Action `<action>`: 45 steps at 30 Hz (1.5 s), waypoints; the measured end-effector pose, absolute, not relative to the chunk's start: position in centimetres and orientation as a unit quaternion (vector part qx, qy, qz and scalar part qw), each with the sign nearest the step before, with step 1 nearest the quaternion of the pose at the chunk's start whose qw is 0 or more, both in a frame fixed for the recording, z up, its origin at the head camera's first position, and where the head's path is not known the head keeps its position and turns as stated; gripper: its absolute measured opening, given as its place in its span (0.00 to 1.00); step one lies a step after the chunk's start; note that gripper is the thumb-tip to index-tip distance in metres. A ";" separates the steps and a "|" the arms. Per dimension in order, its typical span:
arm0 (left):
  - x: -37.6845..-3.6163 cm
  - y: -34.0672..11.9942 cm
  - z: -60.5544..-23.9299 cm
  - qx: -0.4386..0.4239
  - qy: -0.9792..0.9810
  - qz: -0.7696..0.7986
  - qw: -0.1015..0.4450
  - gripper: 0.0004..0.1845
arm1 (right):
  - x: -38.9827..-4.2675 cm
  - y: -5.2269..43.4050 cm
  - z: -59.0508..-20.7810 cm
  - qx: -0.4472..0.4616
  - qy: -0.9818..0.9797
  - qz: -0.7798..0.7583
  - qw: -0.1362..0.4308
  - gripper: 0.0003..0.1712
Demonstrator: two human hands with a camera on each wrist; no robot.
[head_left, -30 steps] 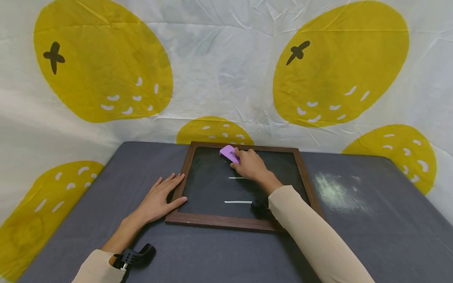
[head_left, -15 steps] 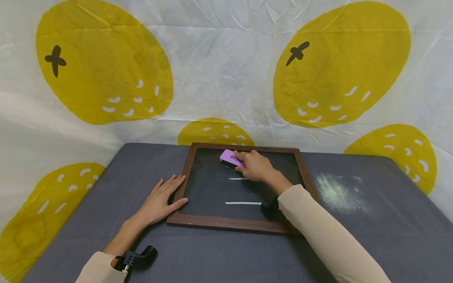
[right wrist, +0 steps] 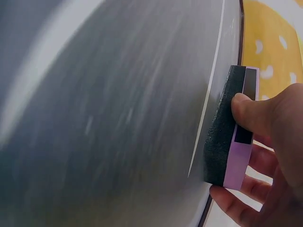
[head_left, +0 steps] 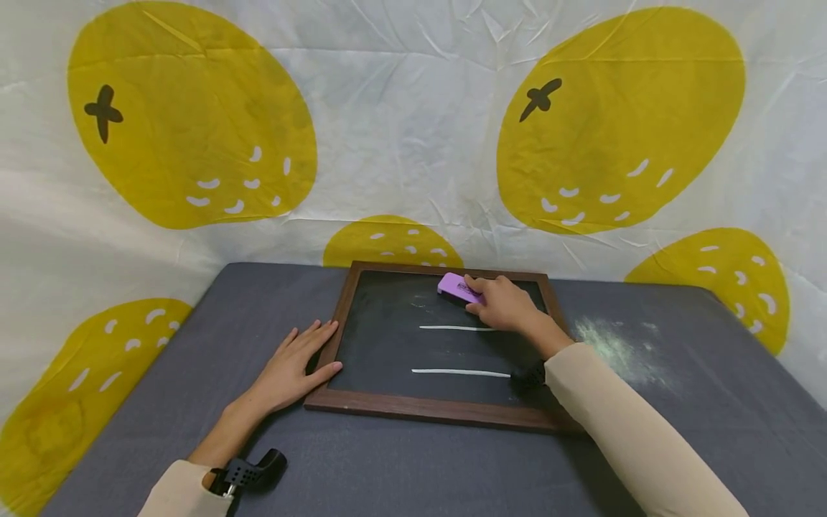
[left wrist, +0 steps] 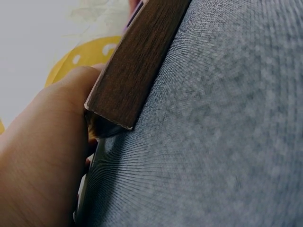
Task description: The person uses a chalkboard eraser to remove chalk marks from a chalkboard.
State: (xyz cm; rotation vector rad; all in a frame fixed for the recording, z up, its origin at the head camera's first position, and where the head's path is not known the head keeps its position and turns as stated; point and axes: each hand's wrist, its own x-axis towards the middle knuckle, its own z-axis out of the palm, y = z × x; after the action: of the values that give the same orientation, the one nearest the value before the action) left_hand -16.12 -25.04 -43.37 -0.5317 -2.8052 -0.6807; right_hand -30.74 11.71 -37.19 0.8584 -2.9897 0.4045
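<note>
My right hand (head_left: 507,303) grips a purple chalkboard eraser (head_left: 457,286) near the far edge of a small chalkboard (head_left: 375,345) framed in dark wood. In the right wrist view, the thumb presses one side of the eraser (right wrist: 227,132) and the fingers curl round its other side; its dark felt faces the board. Two white chalk lines (head_left: 452,328) cross the board, the nearer one longer in view. My left hand (head_left: 284,373) rests with spread fingers on the frame's left side. The left wrist view shows the frame's corner (left wrist: 128,80) beside that hand.
The board lies on a table with a dark grey cloth (head_left: 400,467). A pale chalk dust smudge (head_left: 617,352) marks the cloth to the board's right. Behind stands a white curtain (head_left: 407,122) with large yellow fruit shapes.
My right hand has slid the eraser rightward along the board's far part, uncovering more of both chalk lines. Faint smears show where it was. The left hand has stayed on the frame.
</note>
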 end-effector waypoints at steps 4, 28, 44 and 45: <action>-16.1 -24.9 -43.4 -0.186 -0.951 -0.224 0.105 0.38 | -30.4 13.4 -37.2 0.258 -0.958 0.124 0.004 0.36; -15.1 -23.6 -42.8 -0.180 -0.958 -0.208 0.077 0.34 | -30.1 16.8 -36.6 0.224 -0.968 0.111 0.018 0.36; -15.5 -23.7 -42.9 -0.168 -0.956 -0.228 0.072 0.38 | -30.6 12.9 -37.2 0.223 -0.971 0.037 0.074 0.29; -15.5 -23.6 -42.9 -0.170 -0.956 -0.229 0.072 0.38 | -30.6 12.5 -37.1 0.225 -0.971 0.039 0.074 0.29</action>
State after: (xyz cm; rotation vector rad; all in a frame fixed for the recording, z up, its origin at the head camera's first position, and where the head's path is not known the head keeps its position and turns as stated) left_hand -15.54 -23.64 -42.95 -0.5102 -2.8715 -0.6892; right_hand -30.55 12.49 -37.13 0.6741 -2.9149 0.1165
